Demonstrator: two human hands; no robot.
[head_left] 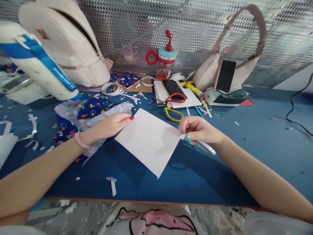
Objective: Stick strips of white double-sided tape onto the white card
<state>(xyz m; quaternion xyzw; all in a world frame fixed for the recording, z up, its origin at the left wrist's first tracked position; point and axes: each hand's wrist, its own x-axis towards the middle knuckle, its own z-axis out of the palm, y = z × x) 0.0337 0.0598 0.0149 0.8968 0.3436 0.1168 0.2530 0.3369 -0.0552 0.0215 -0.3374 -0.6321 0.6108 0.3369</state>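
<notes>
A white square sheet of paper [149, 140] lies at a slant in front of me. My left hand [119, 123] grips its upper left edge, the thumb on top and the other fingers mostly hidden. At the right corner of the sheet, my right hand [195, 130] has its fingers curled around a narrow roll of white tape [207, 147]. A short tape end shows between the fingertips and the paper's corner; whether it is stuck there I cannot tell. Beneath my left wrist is crumpled blue patterned wrapping paper [65, 122], its pale side partly turned up.
Scissors [168, 102] with red and yellow handles lie beyond the sheet, beside a black phone [174, 88]. A red and blue cup [166, 62], a backpack [70, 45], a large bottle [39, 62] and a handbag [207, 71] stand along the back. Paper scraps [112, 186] dot the blue table [244, 147].
</notes>
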